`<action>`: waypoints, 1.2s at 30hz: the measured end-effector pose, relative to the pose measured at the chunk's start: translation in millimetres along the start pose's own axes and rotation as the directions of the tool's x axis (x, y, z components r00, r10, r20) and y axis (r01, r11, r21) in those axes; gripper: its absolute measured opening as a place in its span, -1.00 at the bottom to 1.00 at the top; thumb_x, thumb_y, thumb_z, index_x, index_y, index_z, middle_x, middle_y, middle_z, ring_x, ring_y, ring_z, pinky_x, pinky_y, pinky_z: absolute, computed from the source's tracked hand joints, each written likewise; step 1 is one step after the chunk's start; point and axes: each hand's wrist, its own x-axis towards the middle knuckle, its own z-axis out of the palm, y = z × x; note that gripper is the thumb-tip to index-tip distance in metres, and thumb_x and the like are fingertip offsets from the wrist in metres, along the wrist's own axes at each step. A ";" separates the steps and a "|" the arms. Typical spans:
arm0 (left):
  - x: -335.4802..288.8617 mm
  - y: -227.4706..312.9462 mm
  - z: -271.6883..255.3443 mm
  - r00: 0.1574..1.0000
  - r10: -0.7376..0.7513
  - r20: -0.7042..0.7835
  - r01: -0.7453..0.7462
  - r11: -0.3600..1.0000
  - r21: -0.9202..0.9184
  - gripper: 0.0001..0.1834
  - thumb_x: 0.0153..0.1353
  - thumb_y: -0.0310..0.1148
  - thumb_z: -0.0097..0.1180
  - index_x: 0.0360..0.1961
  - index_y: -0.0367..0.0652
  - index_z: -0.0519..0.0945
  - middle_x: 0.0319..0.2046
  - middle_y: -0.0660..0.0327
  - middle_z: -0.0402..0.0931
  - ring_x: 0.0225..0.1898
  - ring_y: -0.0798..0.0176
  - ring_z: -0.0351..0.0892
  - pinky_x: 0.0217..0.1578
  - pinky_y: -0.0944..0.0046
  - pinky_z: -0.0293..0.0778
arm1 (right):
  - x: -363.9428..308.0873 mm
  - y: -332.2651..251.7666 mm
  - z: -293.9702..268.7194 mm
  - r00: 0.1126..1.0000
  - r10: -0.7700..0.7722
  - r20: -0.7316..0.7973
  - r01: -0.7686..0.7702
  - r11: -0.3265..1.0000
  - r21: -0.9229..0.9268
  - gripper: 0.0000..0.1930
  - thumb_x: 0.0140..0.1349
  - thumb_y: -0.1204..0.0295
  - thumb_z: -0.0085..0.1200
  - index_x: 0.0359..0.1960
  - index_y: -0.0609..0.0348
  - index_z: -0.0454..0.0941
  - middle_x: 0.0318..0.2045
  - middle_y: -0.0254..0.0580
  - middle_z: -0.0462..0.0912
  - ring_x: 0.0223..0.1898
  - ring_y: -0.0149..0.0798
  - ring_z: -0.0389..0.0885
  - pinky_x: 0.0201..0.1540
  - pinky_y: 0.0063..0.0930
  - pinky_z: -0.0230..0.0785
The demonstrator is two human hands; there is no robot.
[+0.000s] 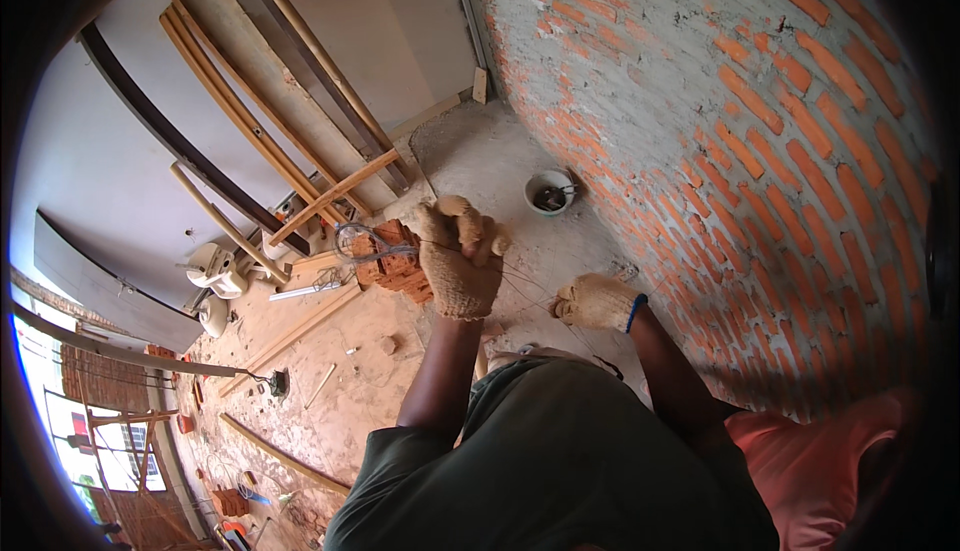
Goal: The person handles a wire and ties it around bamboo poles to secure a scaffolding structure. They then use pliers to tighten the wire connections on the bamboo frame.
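Both my hands wear cream knitted work gloves. In the middle of the view my left hand (462, 259) is raised with its fingers curled, gripping a thin dark strand (528, 285); whether it is string or wire I cannot tell. Lines of it run down to the right, to my right hand (598, 303). That hand is lower, closer to the brick wall, with its fingertips pinched on the strand. Behind my left hand stands a stack of red bricks (398, 276), partly hidden by the glove. A loose grey coil of wire (358, 241) lies by the stack.
A rough brick wall (740, 161) rises on the right. On the floor ahead stands a pale bucket (533, 194) with dark contents. Long wooden boards (225, 101) lean at the far left. Timber strips and debris lie on the left floor; salmon-coloured cloth (815, 451) is at lower right.
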 end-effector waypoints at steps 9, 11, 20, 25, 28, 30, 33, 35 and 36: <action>19.7 42.9 0.1 0.913 0.177 -0.367 -0.152 0.984 0.097 -0.40 0.57 0.18 -0.21 -0.40 -0.05 0.58 -0.67 0.43 0.26 -0.70 0.47 0.07 -0.57 0.35 0.19 | -26.1 3.4 15.5 0.883 0.369 -0.289 0.204 0.253 0.946 -0.68 0.53 0.21 -0.04 -0.11 0.23 0.62 -0.58 -0.43 0.45 -0.55 -0.48 0.38 -0.42 -0.43 0.38; 26.5 57.2 -15.2 0.933 0.139 -0.331 -0.104 0.987 0.123 -0.36 0.54 0.27 -0.21 -0.36 -0.05 0.59 -0.66 0.42 0.29 -0.68 0.48 0.08 -0.59 0.36 0.16 | -36.7 26.2 13.5 0.791 0.543 -0.281 0.325 0.017 0.946 -0.64 0.58 0.20 -0.11 0.06 0.25 0.56 -0.63 -0.52 0.25 -0.61 -0.52 0.20 -0.48 -0.46 0.30; 45.5 2.1 -60.4 0.979 -0.139 -0.149 0.199 0.809 0.553 -0.32 0.51 0.29 -0.17 -0.03 -0.18 0.62 -0.45 0.29 0.50 -0.58 0.43 0.23 -0.52 0.35 0.27 | -87.7 -6.8 -63.4 0.797 0.182 -0.575 0.069 0.919 0.388 -0.61 0.48 0.22 0.04 0.22 0.13 0.58 -0.25 -0.06 0.75 -0.25 0.00 0.73 -0.17 -0.16 0.57; 48.8 -16.0 -63.0 0.866 -0.497 0.050 0.435 0.799 0.415 -0.26 0.57 0.18 -0.23 0.32 -0.35 0.42 0.01 0.00 0.63 -0.23 0.22 0.58 -0.16 0.20 0.53 | -71.1 -44.4 -35.6 0.910 -0.097 -0.403 0.143 0.986 0.084 -0.71 0.42 0.25 0.06 0.07 0.01 0.64 -0.22 0.03 0.73 -0.20 0.13 0.71 -0.14 -0.08 0.56; 50.1 -16.7 -44.3 0.815 -0.579 -0.010 0.568 0.797 0.206 -0.28 0.61 0.12 -0.32 0.36 -0.38 0.34 0.19 -0.10 0.54 -0.13 0.10 0.61 -0.06 0.09 0.57 | -70.8 -56.0 -20.1 0.965 -0.103 -0.241 0.114 0.993 0.032 -0.70 0.42 0.19 0.04 0.04 0.00 0.65 -0.21 -0.04 0.74 -0.20 0.10 0.71 -0.18 -0.08 0.55; 54.6 -15.5 -55.8 0.808 -0.589 -0.016 0.582 0.795 0.170 -0.29 0.62 0.11 -0.36 0.37 -0.38 0.32 0.22 -0.10 0.51 -0.08 0.03 0.62 -0.03 0.02 0.57 | -72.1 -59.8 -12.8 0.952 -0.107 -0.286 0.127 0.990 0.052 -0.70 0.42 0.21 0.05 0.06 0.01 0.64 -0.21 -0.04 0.74 -0.20 0.09 0.71 -0.19 -0.09 0.55; 65.0 -16.8 -107.4 0.810 -0.569 0.144 0.564 0.822 0.077 -0.30 0.62 0.10 -0.39 0.37 -0.36 0.33 0.23 -0.08 0.49 0.01 -0.03 0.62 0.02 -0.07 0.55 | -75.4 -59.9 -6.1 0.922 -0.065 -0.382 0.157 0.964 0.215 -0.72 0.37 0.34 0.07 0.07 0.04 0.62 -0.20 -0.06 0.73 -0.18 0.08 0.70 -0.15 -0.09 0.54; 63.2 -17.2 -117.7 0.843 -0.504 0.188 0.513 0.859 0.001 -0.31 0.61 0.11 -0.37 0.34 -0.31 0.37 0.21 -0.05 0.52 0.03 -0.03 0.62 0.04 -0.09 0.55 | -78.6 -51.8 -2.0 0.903 -0.066 -0.425 0.191 0.947 0.259 -0.71 0.34 0.41 0.08 0.08 0.07 0.61 -0.20 -0.06 0.73 -0.17 0.07 0.70 -0.12 -0.12 0.53; 60.1 -17.0 -115.6 0.876 -0.458 0.151 0.468 0.883 -0.032 -0.32 0.60 0.13 -0.34 0.32 -0.27 0.41 0.18 -0.02 0.55 0.02 -0.02 0.62 0.03 -0.09 0.55 | -79.1 -44.6 1.4 0.895 -0.094 -0.435 0.211 0.951 0.228 -0.70 0.34 0.43 0.09 0.09 0.08 0.61 -0.21 -0.06 0.73 -0.18 0.06 0.71 -0.12 -0.14 0.54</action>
